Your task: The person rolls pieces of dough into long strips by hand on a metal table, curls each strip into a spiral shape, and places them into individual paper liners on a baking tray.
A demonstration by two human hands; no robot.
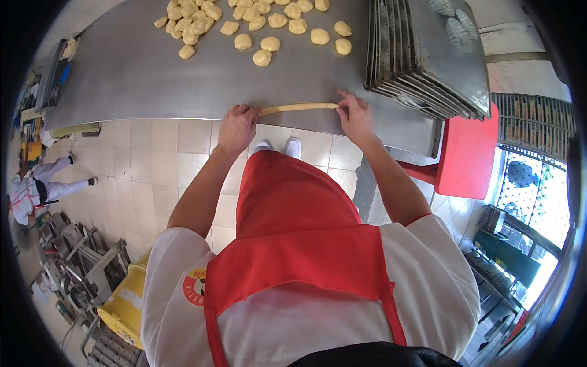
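Note:
A thin rope of pale yellow dough stretches between my hands along the near edge of the steel table. Its left end is gripped by my left hand, whose fingers are closed together. At the other end, my right hand pinches the tip between thumb and finger, with the other fingers raised a little. Whether the rope's middle touches the table or hangs just above it, I cannot tell. Farther back lie several loose dough balls, and to their left a pile of dough pieces is heaped together.
A stack of dark metal baking trays stands at the table's right, close to my right hand. Beyond the right corner is a red stool-like piece. A yellow bin stands on the floor at left, and another person is farther off.

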